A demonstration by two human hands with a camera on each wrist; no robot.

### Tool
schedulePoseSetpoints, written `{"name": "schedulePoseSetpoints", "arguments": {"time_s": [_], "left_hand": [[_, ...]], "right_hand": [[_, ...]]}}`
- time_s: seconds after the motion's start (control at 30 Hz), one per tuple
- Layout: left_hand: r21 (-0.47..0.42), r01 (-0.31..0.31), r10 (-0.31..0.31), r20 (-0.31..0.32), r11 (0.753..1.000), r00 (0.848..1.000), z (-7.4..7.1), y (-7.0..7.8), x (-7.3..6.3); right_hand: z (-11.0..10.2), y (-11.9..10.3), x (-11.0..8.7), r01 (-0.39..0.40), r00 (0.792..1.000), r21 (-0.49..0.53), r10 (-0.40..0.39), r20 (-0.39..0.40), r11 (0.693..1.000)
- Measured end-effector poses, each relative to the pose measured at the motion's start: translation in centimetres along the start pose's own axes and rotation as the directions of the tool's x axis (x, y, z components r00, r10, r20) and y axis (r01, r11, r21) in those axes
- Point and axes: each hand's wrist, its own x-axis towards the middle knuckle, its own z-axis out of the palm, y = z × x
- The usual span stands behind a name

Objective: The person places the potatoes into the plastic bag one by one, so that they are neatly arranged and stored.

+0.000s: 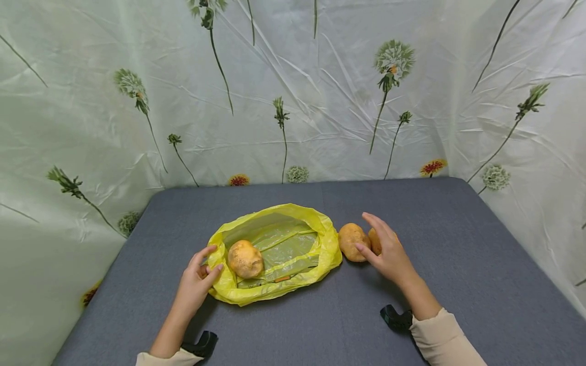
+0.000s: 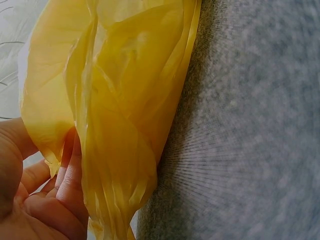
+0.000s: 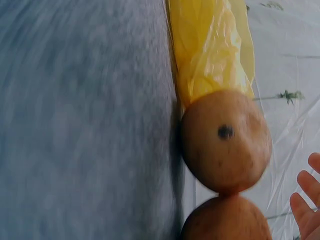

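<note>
A yellow plastic bag (image 1: 329, 241) lies on the table with its mouth spread wide. One potato (image 1: 245, 259) sits inside, towards the left end. My left hand (image 1: 193, 285) holds the bag's left rim between thumb and curled fingers; the left wrist view shows the thin plastic (image 2: 117, 125) hanging in folds beside those fingers. Just beyond the bag's right end are two more potatoes, a nearer one (image 1: 351, 243) with a dark spot in the right wrist view, and another (image 1: 375, 241) partly hidden by my right hand (image 1: 392, 259). That hand hovers over the pair, thumb and fingers spread apart.
A grey cloth-covered table (image 1: 439, 223) carries everything. Behind it and along both sides hangs a pale curtain (image 1: 329, 117) printed with flowers. Dark straps with camera mounts (image 1: 396, 318) sit at both wrists, by the beige sleeves (image 1: 446, 338).
</note>
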Motion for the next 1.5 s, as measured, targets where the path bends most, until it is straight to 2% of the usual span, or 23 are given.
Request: {"name": "schedulePoseSetpoints", "arguments": {"time_s": [0.23,0.53,0.77,0.97,1.1,1.33,1.5], "left_hand": [[0.010,-0.007,0.007,-0.004,1.000,1.000,0.0,-0.1,0.0],[0.011,-0.013,0.013,-0.005,1.000,1.000,0.1,-0.1,0.1],[0.015,-0.014,0.014,-0.007,1.000,1.000,0.0,0.0,0.1],[0.011,-0.004,0.004,0.001,1.000,1.000,0.0,0.1,0.1],[0.001,0.005,-0.005,0.002,1.000,1.000,0.0,0.8,0.0],[0.013,-0.005,0.005,0.000,1.000,1.000,0.1,3.0,-0.5],[0.012,-0.003,0.003,-0.001,1.000,1.000,0.1,3.4,-0.6]], "right_hand": [[-0.9,1.1,-0.8,-0.003,1.000,0.007,0.003,-0.031,1.000],[-2.2,1.9,-2.1,-0.147,0.989,-0.053,0.148,0.019,0.988],[-2.6,2.3,-2.5,-0.174,0.984,-0.087,0.177,0.035,0.981],[-2.7,2.5,-2.9,-0.250,0.963,-0.088,0.257,0.078,0.964],[-2.5,2.8,-3.1,-0.263,0.957,-0.080,0.270,0.102,0.962],[-2.3,3.3,-3.5,-0.244,0.964,-0.064,0.249,0.092,0.968],[-2.2,3.5,-3.6,-0.254,0.962,-0.053,0.258,0.088,0.966]]}}
